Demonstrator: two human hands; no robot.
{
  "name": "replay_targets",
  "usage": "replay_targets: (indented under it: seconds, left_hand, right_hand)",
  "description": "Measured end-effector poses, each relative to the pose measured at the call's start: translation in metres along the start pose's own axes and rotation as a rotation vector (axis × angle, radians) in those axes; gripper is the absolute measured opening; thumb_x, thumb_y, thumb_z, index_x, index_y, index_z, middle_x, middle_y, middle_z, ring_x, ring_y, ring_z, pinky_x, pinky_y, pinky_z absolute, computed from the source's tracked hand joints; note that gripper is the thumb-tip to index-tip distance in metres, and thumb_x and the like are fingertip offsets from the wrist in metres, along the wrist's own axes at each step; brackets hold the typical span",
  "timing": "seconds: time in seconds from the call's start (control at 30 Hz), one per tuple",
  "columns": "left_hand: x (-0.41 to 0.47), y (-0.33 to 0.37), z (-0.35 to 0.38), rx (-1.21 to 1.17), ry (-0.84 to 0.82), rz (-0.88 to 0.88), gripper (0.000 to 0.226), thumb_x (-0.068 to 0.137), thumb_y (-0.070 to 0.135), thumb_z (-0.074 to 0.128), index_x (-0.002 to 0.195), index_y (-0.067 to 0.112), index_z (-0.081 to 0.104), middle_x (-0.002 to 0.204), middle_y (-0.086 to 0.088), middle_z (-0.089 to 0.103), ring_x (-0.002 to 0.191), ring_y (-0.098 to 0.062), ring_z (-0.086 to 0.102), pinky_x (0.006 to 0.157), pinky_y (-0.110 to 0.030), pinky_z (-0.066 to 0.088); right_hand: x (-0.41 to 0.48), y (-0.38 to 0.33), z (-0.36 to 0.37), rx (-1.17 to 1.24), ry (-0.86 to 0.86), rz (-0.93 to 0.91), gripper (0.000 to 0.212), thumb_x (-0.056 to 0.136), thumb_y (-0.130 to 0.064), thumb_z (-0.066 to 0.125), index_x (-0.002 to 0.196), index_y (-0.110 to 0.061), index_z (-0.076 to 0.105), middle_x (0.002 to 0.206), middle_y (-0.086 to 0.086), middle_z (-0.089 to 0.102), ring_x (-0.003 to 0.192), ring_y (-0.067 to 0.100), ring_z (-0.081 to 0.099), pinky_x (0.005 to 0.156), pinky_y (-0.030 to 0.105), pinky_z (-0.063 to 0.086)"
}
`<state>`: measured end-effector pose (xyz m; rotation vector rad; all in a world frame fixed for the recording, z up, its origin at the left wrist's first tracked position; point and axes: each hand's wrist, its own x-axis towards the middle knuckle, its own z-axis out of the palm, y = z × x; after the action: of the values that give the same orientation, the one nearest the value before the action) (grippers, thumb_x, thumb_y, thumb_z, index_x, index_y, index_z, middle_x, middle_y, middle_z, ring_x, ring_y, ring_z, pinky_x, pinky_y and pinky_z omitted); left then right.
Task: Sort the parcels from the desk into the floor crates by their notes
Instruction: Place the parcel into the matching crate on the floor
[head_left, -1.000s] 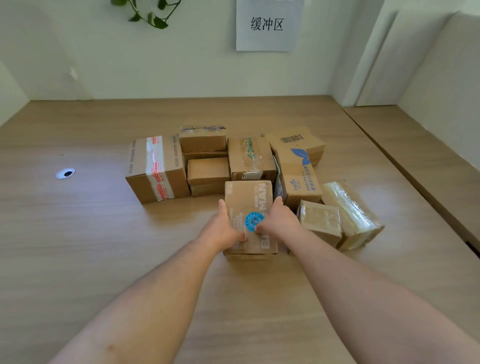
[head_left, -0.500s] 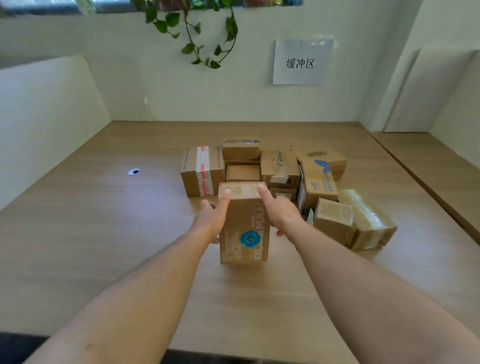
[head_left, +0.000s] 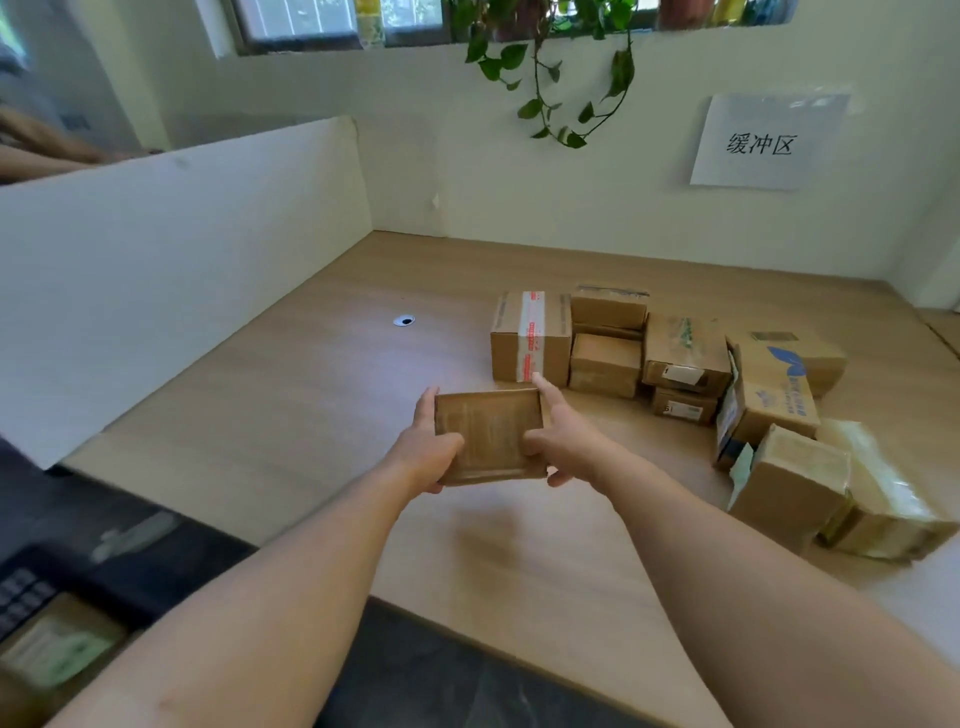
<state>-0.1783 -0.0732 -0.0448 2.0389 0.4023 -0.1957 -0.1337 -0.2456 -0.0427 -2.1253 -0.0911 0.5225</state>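
In the head view, I hold 1 brown parcel (head_left: 488, 436) just below the centre of the frame, lifted clear of the desk (head_left: 311, 395), with a soft shadow on the wood beneath it. My left hand (head_left: 423, 454) grips its left edge, thumb (head_left: 428, 410) lying up that side and the other fingers curled behind, out of sight. My right hand (head_left: 569, 444) grips the right edge, its index finger (head_left: 545, 395) stretched up to the top corner and the thumb pressed on the near face. So the parcel sits between my 2 hands, its broad plain face tilted toward me. The other parcels (head_left: 685, 358) lie in a cluster at the right of the frame, the taped box (head_left: 530, 338) just beyond my right fingertip. A cable hole (head_left: 403, 320) shows left of them, a white divider (head_left: 182, 260) fills the left, and a paper sign (head_left: 763, 143) and trailing plant (head_left: 561, 67) hang at the upper right. A dark shape (head_left: 62, 623) at the lower left is too blurred to tell. Compared with 0.5 s ago, the face with the blue round sticker no longer shows, the parcel looks wider than tall, and the cluster has shifted from centre frame to the right.
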Motion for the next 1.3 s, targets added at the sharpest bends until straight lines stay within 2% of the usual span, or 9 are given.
replay_targets:
  seconds: [0.13,0.33,0.5,0.6,0.7,0.77,0.87,1.03,1.3]
  left_hand:
    - [-0.012,-0.036,-0.039,-0.079,0.050,-0.039,0.052,0.094,0.012,0.045,0.135,0.035,0.023,0.123,-0.008,0.042,0.102,-0.027,0.051,0.078,-0.042,0.055]
    - [-0.032,-0.093,-0.109,-0.167,0.165,-0.125,0.026,0.101,0.026,0.046,0.121,0.021,0.031,0.122,-0.006,0.048,0.111,-0.026,0.049,0.080,-0.040,0.050]
    - [-0.060,-0.152,-0.177,-0.067,0.347,-0.179,0.018,0.099,0.026,0.051,0.110,0.017,0.040,0.109,-0.007,0.056,0.085,-0.014,0.056,0.071,-0.030,0.055]
    - [-0.085,-0.189,-0.216,-0.095,0.373,-0.196,0.029,0.097,0.020,0.051,0.121,0.023,0.035,0.118,-0.005,0.055,0.093,-0.018,0.059,0.076,-0.035,0.057]
    - [-0.115,-0.224,-0.251,-0.129,0.346,-0.217,0.077,0.093,0.012,0.054,0.150,0.040,0.010,0.134,-0.003,0.054,0.108,-0.022,0.058,0.089,-0.041,0.054]
    - [-0.133,-0.245,-0.275,-0.152,0.348,-0.225,0.090,0.091,0.006,0.055,0.152,0.044,0.000,0.141,0.000,0.050,0.112,-0.020,0.055,0.090,-0.038,0.053]
    - [-0.160,-0.281,-0.309,-0.180,0.373,-0.249,0.093,0.089,0.002,0.056,0.153,0.042,0.002,0.142,-0.001,0.049,0.115,-0.018,0.053,0.083,-0.030,0.052]
    - [-0.201,-0.338,-0.352,-0.220,0.449,-0.294,0.098,0.086,0.002,0.061,0.152,0.044,0.002,0.135,0.002,0.055,0.110,-0.018,0.059,0.087,-0.033,0.054]
    - [-0.262,-0.408,-0.369,-0.258,0.562,-0.422,0.101,0.087,0.008,0.066,0.152,0.045,-0.003,0.147,0.001,0.045,0.106,-0.013,0.056,0.080,-0.026,0.051]
  right_hand:
    - [0.007,-0.026,0.043,-0.027,-0.086,-0.020,0.066,0.087,-0.008,0.058,0.138,-0.035,0.027,0.122,0.010,0.049,0.104,0.031,0.058,0.079,0.047,0.058]
    - [0.011,-0.077,0.126,-0.079,-0.171,-0.087,0.026,0.096,-0.025,0.050,0.121,-0.019,0.043,0.126,0.005,0.055,0.108,0.026,0.057,0.076,0.039,0.054]
    - [0.003,-0.119,0.211,-0.225,-0.180,-0.183,0.010,0.098,-0.020,0.049,0.107,-0.018,0.046,0.120,0.001,0.057,0.096,0.019,0.059,0.077,0.032,0.057]
    - [-0.009,-0.141,0.263,-0.274,-0.243,-0.209,0.028,0.095,-0.012,0.052,0.118,-0.026,0.044,0.124,0.001,0.055,0.090,0.019,0.060,0.077,0.035,0.059]
    - [-0.025,-0.166,0.313,-0.320,-0.346,-0.277,0.068,0.092,-0.004,0.057,0.147,-0.032,0.027,0.134,0.004,0.052,0.091,0.016,0.058,0.067,0.029,0.058]
    - [-0.035,-0.183,0.346,-0.384,-0.397,-0.335,0.081,0.091,-0.003,0.059,0.152,-0.034,0.017,0.141,0.004,0.047,0.094,0.015,0.055,0.062,0.026,0.056]
    - [-0.051,-0.205,0.396,-0.465,-0.447,-0.404,0.086,0.090,-0.005,0.062,0.154,-0.034,0.012,0.144,0.004,0.046,0.094,0.013,0.054,0.067,0.027,0.057]
    - [-0.073,-0.226,0.470,-0.536,-0.481,-0.530,0.096,0.088,-0.005,0.063,0.154,-0.033,-0.001,0.132,0.003,0.057,0.087,0.010,0.060,0.075,0.033,0.059]
    - [-0.099,-0.228,0.564,-0.710,-0.676,-0.644,0.083,0.090,-0.008,0.061,0.153,-0.035,0.014,0.129,0.003,0.059,0.088,0.010,0.065,0.070,0.029,0.060]
